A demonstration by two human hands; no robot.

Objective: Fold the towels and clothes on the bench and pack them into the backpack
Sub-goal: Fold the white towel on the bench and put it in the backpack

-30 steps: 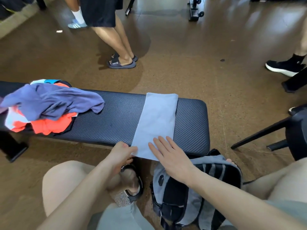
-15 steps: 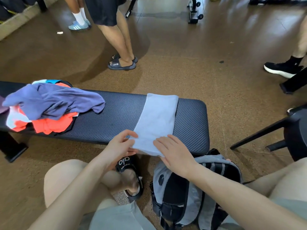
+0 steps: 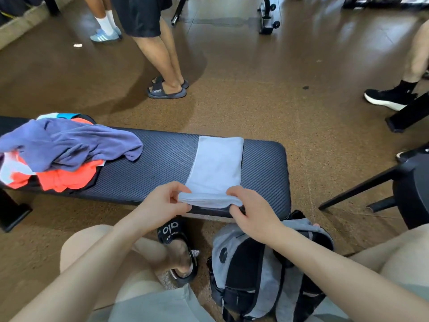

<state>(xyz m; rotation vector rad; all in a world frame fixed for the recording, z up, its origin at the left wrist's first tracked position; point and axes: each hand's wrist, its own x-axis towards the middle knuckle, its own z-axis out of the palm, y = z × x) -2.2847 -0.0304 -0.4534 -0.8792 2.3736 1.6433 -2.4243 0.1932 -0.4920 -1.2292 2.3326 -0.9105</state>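
Towel-wise, we've got both hands, left hand (image 3: 162, 203) and right hand (image 3: 250, 212), pinching the near corners of the long pale-blue cloth towel (image 3: 216, 168), whose length stretches straight away from us across the black padded bench (image 3: 151, 168).

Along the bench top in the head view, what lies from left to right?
Purple garment heaped on orange clothes → bare stretch of bench → light blue towel, its near edge pinched by the left hand and right hand.

Matt cloth towel (image 3: 216, 168) lies on textured, woven-look bench (image 3: 157, 166).
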